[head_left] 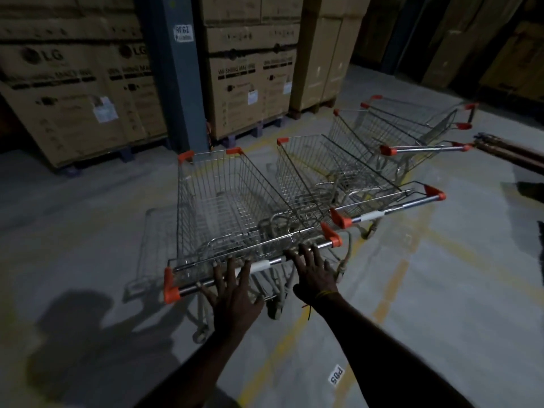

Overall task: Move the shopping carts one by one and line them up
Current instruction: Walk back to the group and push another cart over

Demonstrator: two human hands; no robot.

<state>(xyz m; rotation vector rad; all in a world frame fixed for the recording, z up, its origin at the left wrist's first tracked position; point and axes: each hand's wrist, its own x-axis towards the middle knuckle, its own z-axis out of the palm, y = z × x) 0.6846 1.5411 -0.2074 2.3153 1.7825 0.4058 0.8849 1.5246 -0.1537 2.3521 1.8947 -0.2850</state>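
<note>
Several wire shopping carts with orange corner caps stand side by side on the grey floor. The nearest cart is right in front of me, its handle bar running from lower left to upper right. My left hand and my right hand hover at that bar with fingers spread, fingertips over or touching it, not wrapped around it. A second cart stands just to its right, with its own handle. Two more carts sit farther back right.
Stacked cardboard appliance boxes on pallets line the back. A blue-grey steel column rises behind the nearest cart. Yellow floor lines and a floor label mark the concrete. Reddish poles enter from the right edge.
</note>
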